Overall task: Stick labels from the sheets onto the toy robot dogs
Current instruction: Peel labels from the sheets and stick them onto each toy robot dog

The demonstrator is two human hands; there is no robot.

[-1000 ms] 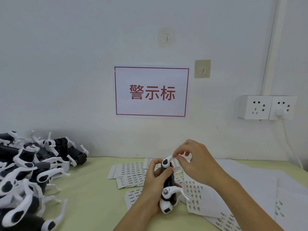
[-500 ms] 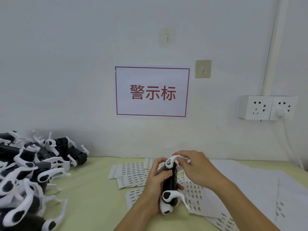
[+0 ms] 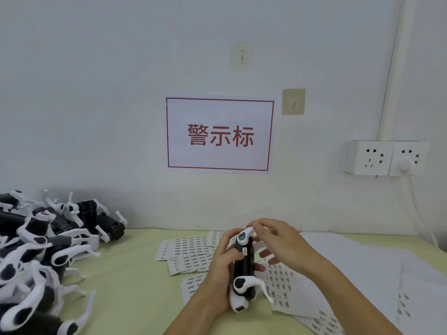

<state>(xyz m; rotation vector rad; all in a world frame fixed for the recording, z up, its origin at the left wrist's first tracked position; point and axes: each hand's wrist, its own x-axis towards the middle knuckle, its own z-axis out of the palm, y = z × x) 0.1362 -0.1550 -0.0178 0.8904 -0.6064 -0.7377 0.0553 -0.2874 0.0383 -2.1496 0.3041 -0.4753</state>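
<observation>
The toy robot dog has a glossy black body, white legs with black round joints, and a small white label with dark print. The pile of toy dogs is likewise black and white. The desk is pale yellow-green. The label sheets are white, patterned with rows of small dark print. The wall sign is white with a red border and red characters. The sockets are white.
</observation>
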